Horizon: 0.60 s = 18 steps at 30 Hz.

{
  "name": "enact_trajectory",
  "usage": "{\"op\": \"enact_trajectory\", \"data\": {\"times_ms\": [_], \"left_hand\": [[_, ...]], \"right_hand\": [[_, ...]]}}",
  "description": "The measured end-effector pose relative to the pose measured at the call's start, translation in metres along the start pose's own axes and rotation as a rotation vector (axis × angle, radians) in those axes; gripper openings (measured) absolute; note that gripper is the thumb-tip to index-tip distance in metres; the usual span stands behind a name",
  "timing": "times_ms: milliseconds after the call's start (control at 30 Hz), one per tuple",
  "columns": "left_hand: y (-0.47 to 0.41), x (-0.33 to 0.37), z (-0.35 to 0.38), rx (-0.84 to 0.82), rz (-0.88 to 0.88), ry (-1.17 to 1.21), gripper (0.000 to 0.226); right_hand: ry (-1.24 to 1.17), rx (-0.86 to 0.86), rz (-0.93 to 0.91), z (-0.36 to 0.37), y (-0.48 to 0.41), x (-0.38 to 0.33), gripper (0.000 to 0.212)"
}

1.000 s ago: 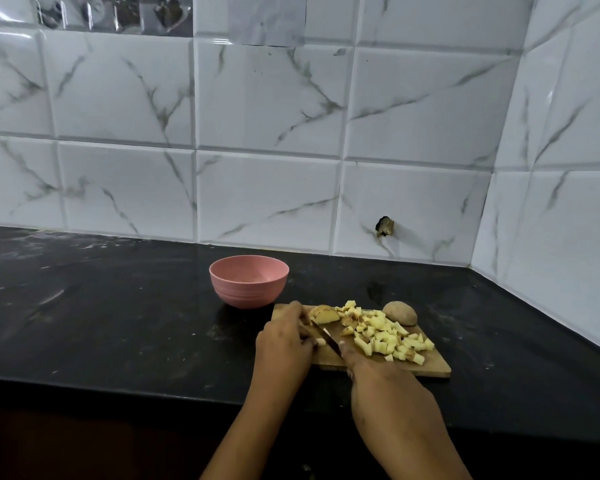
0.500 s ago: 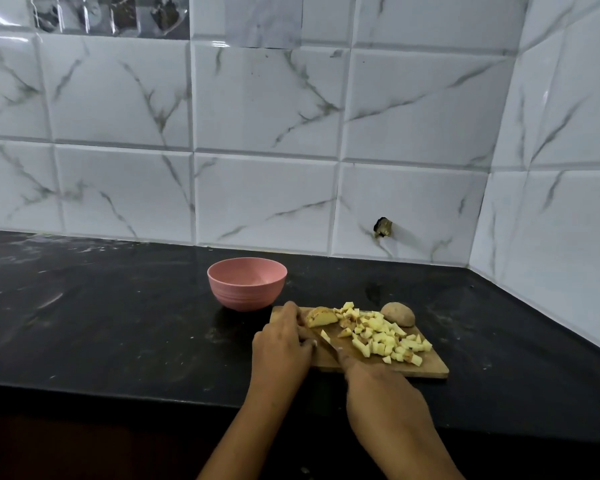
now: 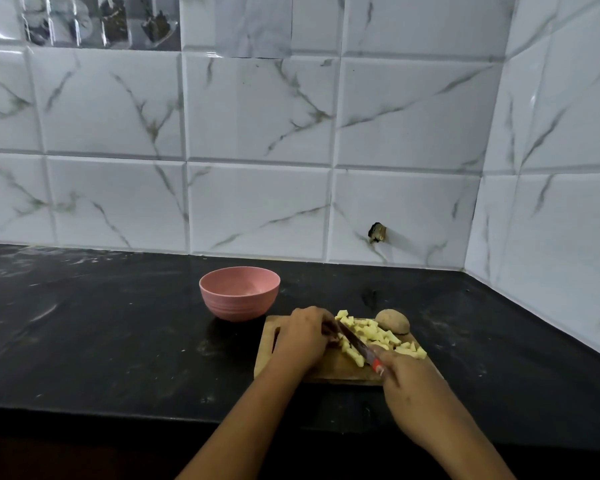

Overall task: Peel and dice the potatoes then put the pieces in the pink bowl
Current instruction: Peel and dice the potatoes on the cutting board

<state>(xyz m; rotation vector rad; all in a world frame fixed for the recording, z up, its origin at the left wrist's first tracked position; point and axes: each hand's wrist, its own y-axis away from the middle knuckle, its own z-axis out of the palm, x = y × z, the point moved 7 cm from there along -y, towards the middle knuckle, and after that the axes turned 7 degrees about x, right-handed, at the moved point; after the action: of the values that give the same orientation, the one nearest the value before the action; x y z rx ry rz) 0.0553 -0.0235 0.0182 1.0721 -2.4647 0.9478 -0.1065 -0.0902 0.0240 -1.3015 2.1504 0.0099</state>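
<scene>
Your left hand has slid right along the cutting board; the potato chunk that showed beyond it is now hidden under its curled fingers; your right hand has backed off toward the board's right front corner, so the knife now shows its whole blade plus some red handle; the blade now lies diagonally across the near side of the diced pieces, tip at your left hand.

Left hand curled palm-down (what it holds is hidden); right hand grips a knife
</scene>
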Motion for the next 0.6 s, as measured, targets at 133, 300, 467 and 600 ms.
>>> {"op": "enact_trajectory", "data": {"times_ms": [133,300,467,600], "left_hand": [[-0.001,-0.009,-0.018,0.142,-0.009,0.014,0.024],[0.001,-0.009,-0.024,0.178,0.116,-0.239,0.028],[0.001,-0.01,-0.019,0.133,0.12,-0.254,0.031],[0.005,-0.009,-0.017,0.145,0.113,-0.236,0.014]], "right_hand": [[0.018,-0.04,-0.004,0.007,0.0,-0.002,0.044],[0.016,-0.105,0.011,0.019,-0.004,0.0,0.043],[0.025,-0.067,0.02,0.022,-0.006,0.008,0.044],[0.02,-0.071,0.009,0.02,-0.006,0.009,0.044]]}}
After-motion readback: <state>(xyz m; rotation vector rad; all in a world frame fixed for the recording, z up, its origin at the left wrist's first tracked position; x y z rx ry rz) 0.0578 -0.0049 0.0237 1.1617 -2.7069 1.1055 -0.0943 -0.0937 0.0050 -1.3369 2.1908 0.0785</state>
